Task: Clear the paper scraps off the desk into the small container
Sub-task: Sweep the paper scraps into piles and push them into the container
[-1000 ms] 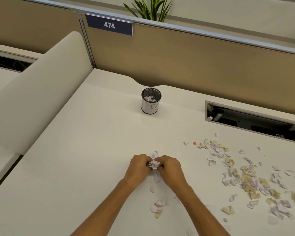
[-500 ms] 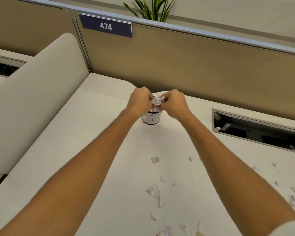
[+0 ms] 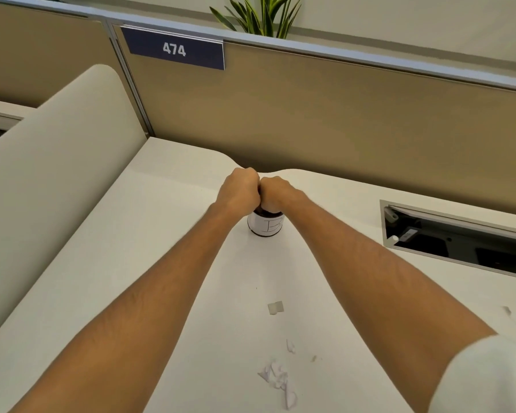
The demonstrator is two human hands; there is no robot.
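Lying nearest at 6 o'clock: loose cluster of small torn white paper scraps [image 3: 277, 380] on the flat white desk top [image 3: 149, 234], between the two forearms. Sitting just past it, toward 12: two smaller white slivers [image 3: 290, 346], then one squarish white scrap [image 3: 275, 307], apart from the rest. Lying at 3 o'clock near the frame edge: one more thin white scrap [image 3: 507, 311]. Showing at 5 o'clock: white short sleeve [image 3: 486, 380] on the right arm.

Reaching toward 12 o'clock, both bare forearms converging. Curling into fists and pressing knuckle to knuckle: left hand [image 3: 240, 190] and right hand [image 3: 276, 195], directly over the mouth of the small cylindrical white container with dark rim [image 3: 265, 225]. Covering the opening completely, so cannot tell what is inside the fists or whether anything is clamped. Standing upright at desk centre, near the back edge: that container, hand-drawn mark facing the camera.

Sitting at 2–3 o'clock: open rectangular grey cable tray recess [image 3: 459, 242] in the desk. Rising at 9 o'clock: curved cream side divider [image 3: 57, 162]. Running across 12 o'clock: tan fabric partition [image 3: 325, 114] carrying a navy rectangular "474" sign [image 3: 175, 49]; green leafy plant [image 3: 259, 16] poking up behind.
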